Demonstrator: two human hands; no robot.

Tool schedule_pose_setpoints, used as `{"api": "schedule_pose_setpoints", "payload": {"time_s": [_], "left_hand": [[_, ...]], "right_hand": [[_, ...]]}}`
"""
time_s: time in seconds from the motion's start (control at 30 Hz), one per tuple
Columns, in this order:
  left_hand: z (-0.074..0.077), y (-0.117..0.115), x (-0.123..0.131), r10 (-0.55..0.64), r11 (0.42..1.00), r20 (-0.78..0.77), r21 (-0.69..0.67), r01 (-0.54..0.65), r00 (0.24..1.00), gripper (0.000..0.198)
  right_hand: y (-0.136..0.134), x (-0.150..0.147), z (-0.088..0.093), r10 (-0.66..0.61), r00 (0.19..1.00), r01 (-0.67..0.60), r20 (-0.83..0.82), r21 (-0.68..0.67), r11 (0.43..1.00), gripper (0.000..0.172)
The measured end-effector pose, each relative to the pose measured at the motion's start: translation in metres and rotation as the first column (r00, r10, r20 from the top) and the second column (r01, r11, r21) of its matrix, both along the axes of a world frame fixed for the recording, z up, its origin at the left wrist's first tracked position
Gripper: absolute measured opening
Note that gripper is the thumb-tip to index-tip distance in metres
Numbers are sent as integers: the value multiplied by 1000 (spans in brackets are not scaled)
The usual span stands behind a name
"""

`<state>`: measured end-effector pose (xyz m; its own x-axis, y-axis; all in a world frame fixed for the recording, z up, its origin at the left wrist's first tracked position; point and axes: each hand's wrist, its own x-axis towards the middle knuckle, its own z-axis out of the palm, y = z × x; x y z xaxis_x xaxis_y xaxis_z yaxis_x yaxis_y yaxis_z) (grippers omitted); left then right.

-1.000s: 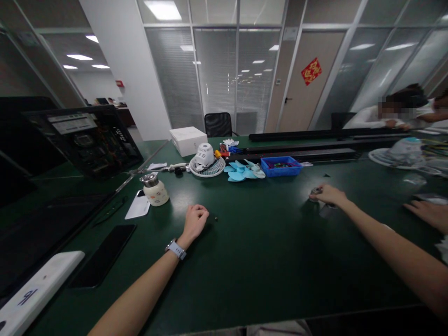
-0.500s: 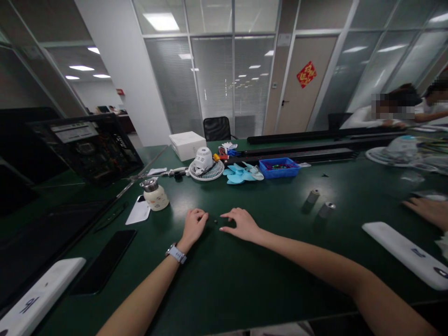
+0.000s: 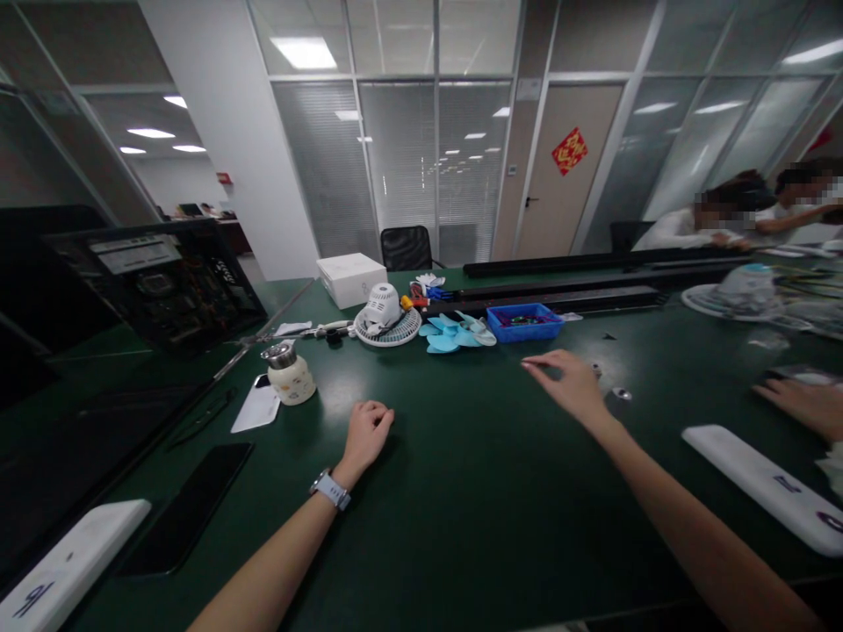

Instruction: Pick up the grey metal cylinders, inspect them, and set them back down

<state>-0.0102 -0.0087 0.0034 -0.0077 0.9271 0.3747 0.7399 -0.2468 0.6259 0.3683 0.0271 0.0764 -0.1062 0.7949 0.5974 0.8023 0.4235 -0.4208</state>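
My left hand (image 3: 369, 430), with a watch (image 3: 331, 489) on its wrist, rests on the green table (image 3: 454, 500). Its fingers are curled closed, and whatever may lie inside is hidden. My right hand (image 3: 570, 384) is held further right, just in front of the blue tray (image 3: 525, 332) of small coloured parts. Thumb and forefinger meet at the tips in a pinch; anything between them is too small to make out. Close beside that hand, partly covered by it, stand two small metal cylinders (image 3: 620, 394), of which mainly the tops show.
Light-blue fan blades (image 3: 451, 333) and a white fan housing (image 3: 383, 307) lie behind my hands. To the left are a cream bottle (image 3: 291, 379), a phone (image 3: 198, 505) and an opened computer case (image 3: 158, 281). A co-worker's hand (image 3: 800, 404) is at the right, near a white bar (image 3: 764, 483).
My right hand has moved right and away from me, its fingers closing to a pinch. The tiny dark piece between my hands no longer shows on the table. My left hand stays nearly in place.
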Motion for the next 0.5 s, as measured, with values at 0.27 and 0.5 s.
{"api": "schedule_pose_setpoints", "payload": {"time_s": [0.27, 0.5], "left_hand": [[1, 2, 1, 6, 1000, -46, -15, -7, 999, 39], [1, 2, -1, 1, 1000, -49, -17, -2, 999, 39]], "right_hand": [[25, 134, -18, -597, 800, 591, 65, -263, 763, 38], [33, 126, -13, -570, 812, 574, 123, -348, 741, 40]]}}
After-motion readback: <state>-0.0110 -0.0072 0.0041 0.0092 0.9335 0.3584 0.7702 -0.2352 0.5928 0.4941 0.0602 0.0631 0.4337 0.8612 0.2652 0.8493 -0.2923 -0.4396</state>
